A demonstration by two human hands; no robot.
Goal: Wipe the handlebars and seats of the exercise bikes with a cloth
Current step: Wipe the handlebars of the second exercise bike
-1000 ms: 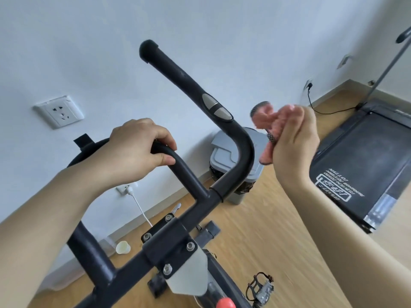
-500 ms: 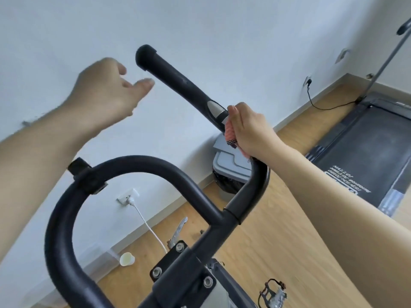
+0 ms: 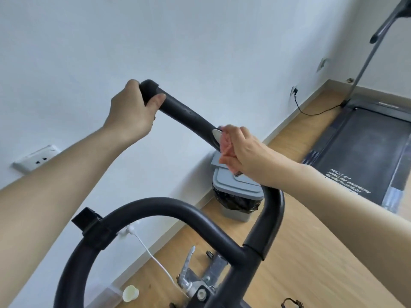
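From the head camera, the left hand (image 3: pixel 131 112) is curled round the far tip of the right handlebar (image 3: pixel 186 116), thumb over the top and fingers wrapped behind, steadying it. The right hand (image 3: pixel 246 154) grips the same bar lower down, just below the pale oval sensor plate (image 3: pixel 216 134), with a pink cloth (image 3: pixel 226 150) bunched between palm and bar; its fingers are closed round cloth and bar together. A dark tag of the cloth hangs out under the hand. The looped left handlebar (image 3: pixel 155 207) arches across the lower middle of the frame, untouched by either hand. No seat is in view.

The step in hand looks like wiping the right bar along its length. To do it well, the cloth should wrap most of the way round the bar, so that the underside gets cleaned as well as the top. The stroke should run from the bend up toward the tip, and the left hand will have to let go or shift before the cloth reaches it, or that end stays unwiped. The sensor plate probably needs a lighter pass.

By the foot of the wall stand a grey bin (image 3: pixel 238 192) with a black liner, and a treadmill (image 3: pixel 364 156) lies toward the right edge.
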